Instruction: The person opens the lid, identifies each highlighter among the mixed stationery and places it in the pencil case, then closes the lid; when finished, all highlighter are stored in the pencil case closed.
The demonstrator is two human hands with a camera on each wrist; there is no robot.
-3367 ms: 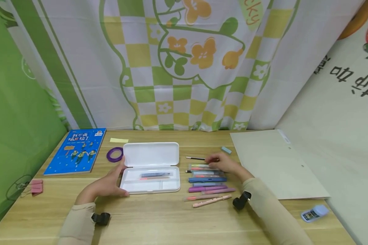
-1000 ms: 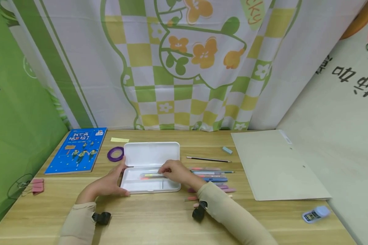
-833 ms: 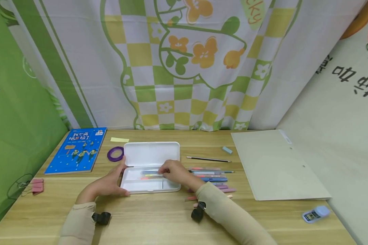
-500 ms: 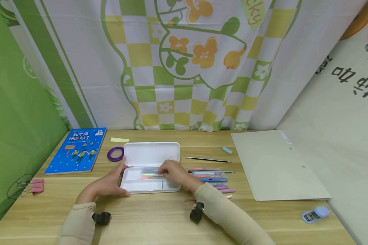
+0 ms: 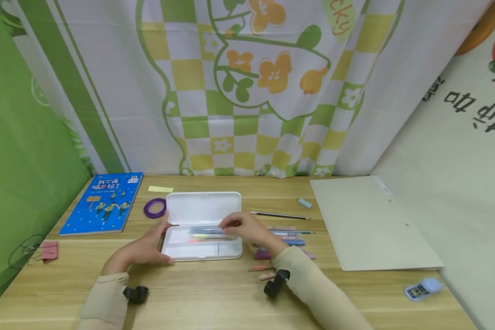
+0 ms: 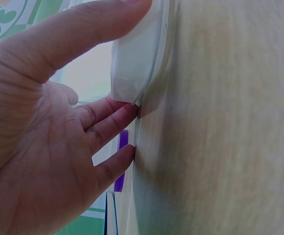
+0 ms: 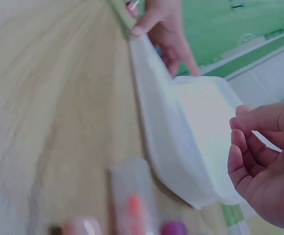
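Note:
A white pencil case (image 5: 203,208) stands with its lid raised, several pens (image 5: 208,233) lying in its back compartment. My left hand (image 5: 146,247) holds the case by its left end, thumb at the near corner and fingers at the far side; the left wrist view shows the fingertips (image 6: 132,110) against the case's edge. Just over the right part of the case is my right hand (image 5: 249,229). In the right wrist view its fingers (image 7: 237,161) are loosely curled with nothing between them. Beneath the right forearm lies a row of pens (image 5: 261,267), partly hidden.
A black pencil (image 5: 280,215) and a blue eraser (image 5: 305,203) lie behind the pens. Purple tape (image 5: 154,215), a yellow sticky note (image 5: 161,189), a blue book (image 5: 103,206) and a pink binder clip (image 5: 49,250) are on the left. A folder (image 5: 375,224) and bottle (image 5: 423,289) are on the right.
My right hand has gone from the pen row to the case, laid a yellow-tipped pen inside and let go. It has since lifted slightly rightward. The left hand has stayed put.

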